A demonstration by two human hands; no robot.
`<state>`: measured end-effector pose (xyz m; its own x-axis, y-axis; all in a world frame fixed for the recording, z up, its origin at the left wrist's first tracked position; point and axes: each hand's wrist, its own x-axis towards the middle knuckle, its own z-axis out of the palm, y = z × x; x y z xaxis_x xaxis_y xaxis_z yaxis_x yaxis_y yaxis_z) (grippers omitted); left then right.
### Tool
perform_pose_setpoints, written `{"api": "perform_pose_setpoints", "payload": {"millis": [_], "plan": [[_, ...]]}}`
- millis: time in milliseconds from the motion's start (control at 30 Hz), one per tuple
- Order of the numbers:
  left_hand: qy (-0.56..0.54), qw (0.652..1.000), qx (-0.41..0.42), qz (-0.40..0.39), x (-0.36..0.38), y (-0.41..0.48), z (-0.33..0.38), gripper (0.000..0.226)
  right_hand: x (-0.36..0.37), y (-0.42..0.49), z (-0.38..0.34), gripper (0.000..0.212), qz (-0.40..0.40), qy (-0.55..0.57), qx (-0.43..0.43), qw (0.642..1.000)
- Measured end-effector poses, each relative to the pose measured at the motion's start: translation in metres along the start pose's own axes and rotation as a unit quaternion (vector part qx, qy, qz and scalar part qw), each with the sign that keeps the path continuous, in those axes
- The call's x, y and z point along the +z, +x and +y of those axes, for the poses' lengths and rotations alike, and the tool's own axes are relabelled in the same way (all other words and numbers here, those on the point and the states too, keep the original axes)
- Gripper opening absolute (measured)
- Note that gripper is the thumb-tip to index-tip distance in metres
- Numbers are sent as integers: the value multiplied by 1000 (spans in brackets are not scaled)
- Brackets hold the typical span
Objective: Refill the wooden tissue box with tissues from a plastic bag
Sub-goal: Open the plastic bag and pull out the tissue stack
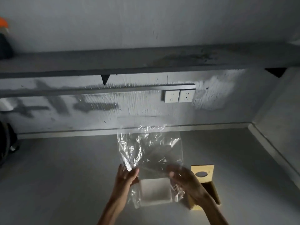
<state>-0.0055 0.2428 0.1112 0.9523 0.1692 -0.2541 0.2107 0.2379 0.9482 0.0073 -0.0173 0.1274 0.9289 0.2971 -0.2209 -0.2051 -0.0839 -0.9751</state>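
A clear plastic bag [151,148] is held up above the grey desk, its crinkled upper part rising toward the wall. A white stack of tissues [155,191] sits in the bag's lower part. My left hand [127,175] pinches the bag's left side. My right hand [183,176] grips its right side, partly seen through the plastic. The wooden tissue box [211,192] lies on the desk just right of the bag, behind my right wrist. Its lid [202,173], with an oval slot, stands propped up at the box's far end.
The grey desk [65,176] meets a scuffed wall with two white sockets [179,96]. A grey shelf [113,62] runs overhead. Dark objects [7,143] sit at the far left edge. A side wall [279,127] closes the right.
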Motion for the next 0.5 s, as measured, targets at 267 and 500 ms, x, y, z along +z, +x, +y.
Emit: {"api": "perform_pose_setpoints", "payload": {"millis": [267, 500], "plan": [[86, 993, -28, -77, -18, 22, 9, 54, 15, -5, 29, 60, 65, 69, -17, 995], [129, 990, -32, -54, -18, 23, -3, 64, -7, -7, 54, 50, 34, -7, 22, 999]]}}
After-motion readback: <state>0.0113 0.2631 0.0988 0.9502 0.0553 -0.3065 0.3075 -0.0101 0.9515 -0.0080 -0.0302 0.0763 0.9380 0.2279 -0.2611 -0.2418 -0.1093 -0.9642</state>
